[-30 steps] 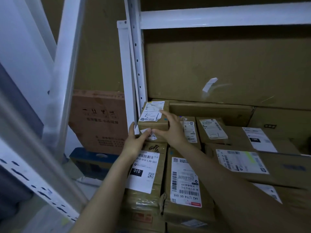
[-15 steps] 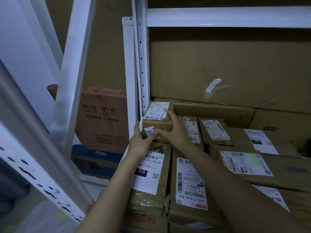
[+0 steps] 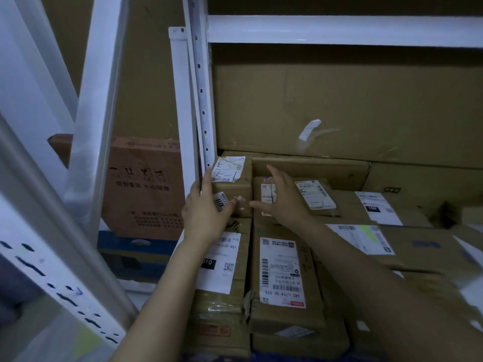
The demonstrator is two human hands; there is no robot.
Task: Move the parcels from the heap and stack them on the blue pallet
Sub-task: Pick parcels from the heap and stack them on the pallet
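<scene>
Head view: cardboard parcels (image 3: 283, 273) fill a dim bay beside a white rack post (image 3: 200, 82). By that post sits a small parcel (image 3: 231, 185); the left hand (image 3: 206, 210) lies spread against its left face. The right hand (image 3: 281, 199) hovers open just right of it, holding nothing.

The small parcel (image 3: 232, 184) sits tight against the white rack upright (image 3: 201, 100) on its left and a neighbouring box (image 3: 264, 197) on its right; open air above, under the shelf beam (image 3: 339, 30)
</scene>
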